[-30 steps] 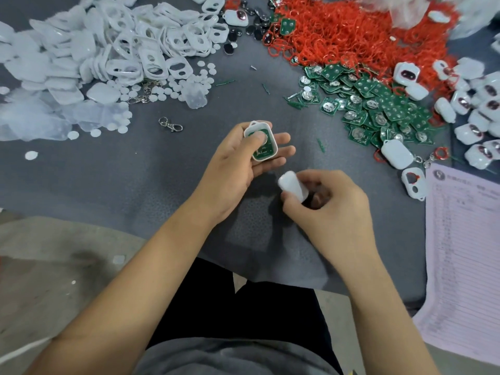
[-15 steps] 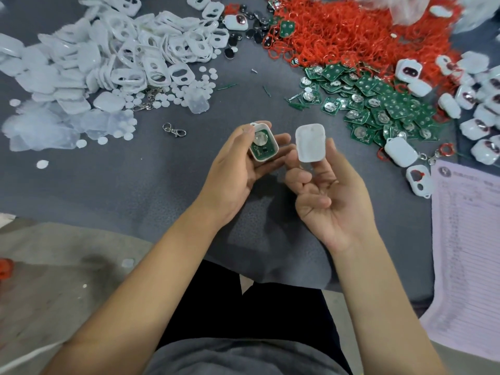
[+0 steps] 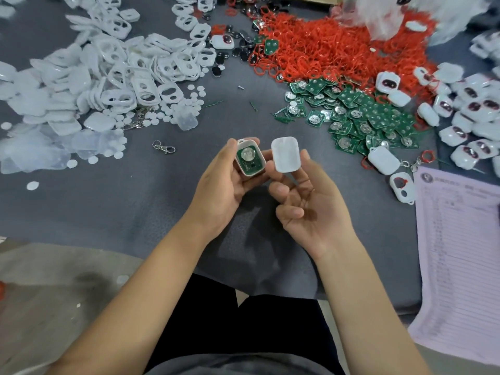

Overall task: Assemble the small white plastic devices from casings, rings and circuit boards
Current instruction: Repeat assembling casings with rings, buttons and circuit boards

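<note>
A seated person holds two halves of a small white device above a grey cloth-covered table (image 3: pixel 81 212). The left hand (image 3: pixel 219 190) grips an open casing (image 3: pixel 250 159), thumb curled over its left edge and fingers curled beneath; inside the casing sits a green board (image 3: pixel 250 162) carrying a round silver cell. The right hand (image 3: pixel 311 209), palm up, pinches a plain white cover (image 3: pixel 286 155) between thumb and forefinger, the other fingers loosely curled toward the palm. The cover stands just beside the casing, the two apart. On the cloth lie loose heaps: white shells (image 3: pixel 113 71) with cut-out windows and small white discs at upper left, clear soft pads (image 3: pixel 40 150) at far left, red rings (image 3: pixel 324 47) at upper centre, and green boards (image 3: pixel 359 115) below the rings. Finished white devices (image 3: pixel 476 112) with dark windows crowd the right edge, and one closed unit (image 3: pixel 383 160) lies face down near the boards. A metal clasp (image 3: pixel 163 147) lies alone left of the hands. A pale pink printed sheet (image 3: pixel 460 266) hangs over the table's right edge; it bears a round emblem and ruled lines, the writing too small to read. A worn, pale floor (image 3: pixel 54 288) shows below the cloth, and the person wears dark shorts.
</note>
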A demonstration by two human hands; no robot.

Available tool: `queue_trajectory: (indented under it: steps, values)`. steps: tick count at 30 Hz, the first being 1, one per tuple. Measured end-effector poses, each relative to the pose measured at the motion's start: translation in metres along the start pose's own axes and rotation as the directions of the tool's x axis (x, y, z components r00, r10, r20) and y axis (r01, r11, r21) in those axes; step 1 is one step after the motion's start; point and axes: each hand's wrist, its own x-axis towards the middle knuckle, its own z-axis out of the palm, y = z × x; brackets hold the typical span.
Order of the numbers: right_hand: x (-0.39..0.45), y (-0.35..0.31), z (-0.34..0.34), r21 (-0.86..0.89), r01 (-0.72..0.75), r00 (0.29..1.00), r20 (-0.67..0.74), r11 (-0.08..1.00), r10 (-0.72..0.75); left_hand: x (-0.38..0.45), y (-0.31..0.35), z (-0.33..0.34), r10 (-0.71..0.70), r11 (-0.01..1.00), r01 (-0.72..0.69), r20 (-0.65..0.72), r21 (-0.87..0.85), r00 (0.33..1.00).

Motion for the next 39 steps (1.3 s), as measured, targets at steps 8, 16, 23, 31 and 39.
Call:
queue_trajectory:
  steps: [8,16,23,31,39]
  values:
    - [0.0,0.003,-0.004,-0.05,0.02,0.999,0.034,0.999,-0.018,0.005,-0.004,-0.002,-0.01,1.0,0.01,-0.006,0.009,1.0]
    - [0.003,0.009,-0.004,-0.079,0.121,0.993,0.006,0.989,-0.121,0.003,-0.002,-0.001,-0.025,0.998,0.027,-0.024,0.052,0.999]
    - [0.013,0.024,0.002,-0.879,0.408,0.572,0.034,0.248,-0.82,0.002,-0.001,0.003,-0.044,0.998,0.047,-0.085,0.034,0.995]
    - [0.017,0.038,0.015,-0.971,0.223,0.52,0.195,-0.089,-0.832,-0.003,0.001,0.006,-0.062,0.997,0.066,-0.085,0.038,0.994]
    - [0.024,0.04,0.016,-0.98,0.191,0.587,0.159,-0.055,-0.793,-0.003,0.001,0.004,-0.085,0.996,0.087,-0.05,0.033,0.995]
